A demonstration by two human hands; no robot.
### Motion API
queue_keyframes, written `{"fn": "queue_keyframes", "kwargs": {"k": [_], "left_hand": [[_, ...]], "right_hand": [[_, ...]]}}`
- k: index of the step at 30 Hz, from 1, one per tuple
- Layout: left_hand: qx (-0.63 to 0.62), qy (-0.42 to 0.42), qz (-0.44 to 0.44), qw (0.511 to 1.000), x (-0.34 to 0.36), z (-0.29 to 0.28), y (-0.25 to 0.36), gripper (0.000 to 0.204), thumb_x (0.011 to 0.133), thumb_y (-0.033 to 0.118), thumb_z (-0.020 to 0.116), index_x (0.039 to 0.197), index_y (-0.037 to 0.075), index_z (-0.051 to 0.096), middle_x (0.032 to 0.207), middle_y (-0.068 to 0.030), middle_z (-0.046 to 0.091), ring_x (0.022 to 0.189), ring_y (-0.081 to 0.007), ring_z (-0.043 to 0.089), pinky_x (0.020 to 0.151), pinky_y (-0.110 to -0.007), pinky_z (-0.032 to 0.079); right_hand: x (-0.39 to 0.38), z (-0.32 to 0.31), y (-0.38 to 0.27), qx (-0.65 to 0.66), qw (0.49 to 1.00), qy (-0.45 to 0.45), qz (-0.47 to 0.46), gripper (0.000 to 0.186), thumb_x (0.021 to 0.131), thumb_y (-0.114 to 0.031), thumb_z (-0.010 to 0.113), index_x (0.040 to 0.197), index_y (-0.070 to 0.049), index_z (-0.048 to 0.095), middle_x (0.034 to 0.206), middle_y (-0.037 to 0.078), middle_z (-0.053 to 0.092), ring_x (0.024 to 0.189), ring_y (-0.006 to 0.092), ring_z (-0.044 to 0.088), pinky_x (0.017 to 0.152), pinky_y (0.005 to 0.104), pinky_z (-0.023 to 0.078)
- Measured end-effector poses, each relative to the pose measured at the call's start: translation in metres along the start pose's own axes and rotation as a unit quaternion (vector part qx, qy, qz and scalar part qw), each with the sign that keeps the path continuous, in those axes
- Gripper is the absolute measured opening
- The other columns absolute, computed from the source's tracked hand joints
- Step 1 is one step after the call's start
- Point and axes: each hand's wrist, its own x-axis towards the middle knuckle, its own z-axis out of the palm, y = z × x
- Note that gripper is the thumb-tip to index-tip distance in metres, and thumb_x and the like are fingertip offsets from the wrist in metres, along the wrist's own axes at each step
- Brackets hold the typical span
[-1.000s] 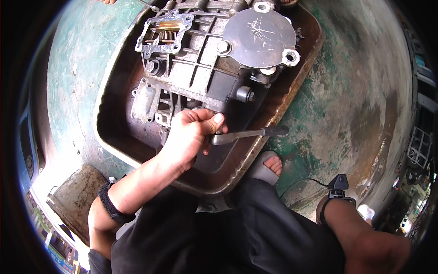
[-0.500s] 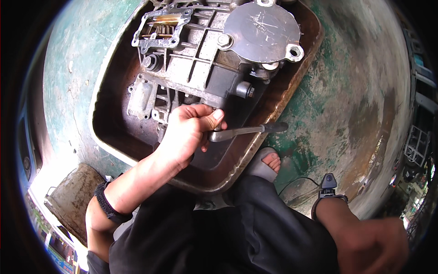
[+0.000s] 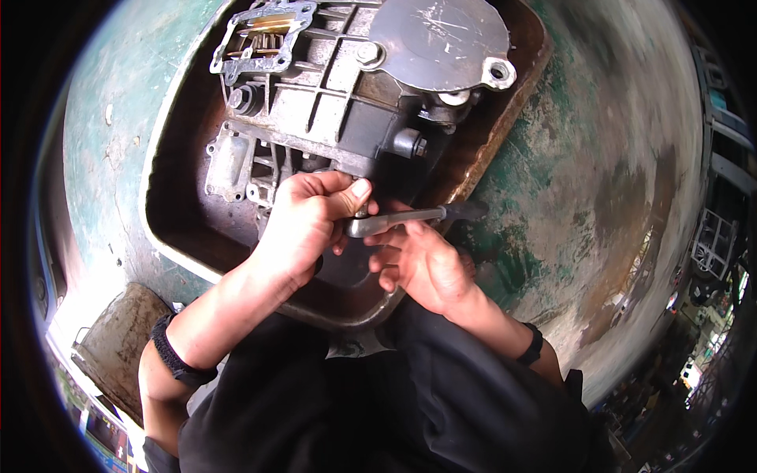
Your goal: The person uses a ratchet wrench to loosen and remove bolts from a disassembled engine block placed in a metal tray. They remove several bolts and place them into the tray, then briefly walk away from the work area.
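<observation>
Beside the housing (image 3: 327, 118), the left hand (image 3: 303, 217) pinches the ratchet's socket (image 3: 362, 211) — likely steadying it; the right hand (image 3: 430, 272) spreads loose fingers at its handle (image 3: 422, 215).

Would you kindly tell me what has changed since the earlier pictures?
The right hand has moved up and left, from the lower right of the view to the ratchet wrench; whether it grips it is unclear. The left hand still pinches the short shaft at the wrench's head, and the metal casing still sits in the tray.
</observation>
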Motion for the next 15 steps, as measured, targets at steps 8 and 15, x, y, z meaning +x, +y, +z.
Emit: {"fn": "queue_keyframes", "kwargs": {"k": [8,15], "left_hand": [[0.039,0.022,0.009,0.999,-0.004,-0.001,-0.002,0.025,0.095,0.024,0.064,0.086,0.001,0.069,0.064,-0.001,0.062,0.041,-0.0044,0.044,0.038,-0.019,0.033],[0.119,0.061,0.02,0.991,-0.008,0.002,-0.004,0.021,0.093,0.021,0.067,0.083,0.004,0.065,0.061,0.0047,0.055,0.047,-0.0011,0.041,0.041,-0.019,0.03]], "right_hand": [[0.02,0.015,0.011,-0.206,0.949,0.059,-0.23,0.038,0.083,-0.005,0.076,0.115,0.005,0.057,0.093,0.012,0.07,0.076,0.0194,0.069,0.059,0.0284,0.055],[0.024,0.037,-0.012,-0.761,0.41,-0.009,-0.503,0.023,0.078,-0.019,0.075,0.089,0.0,0.066,0.064,0.005,0.05,0.052,0.019,0.054,0.048,0.0323,0.048]]}}
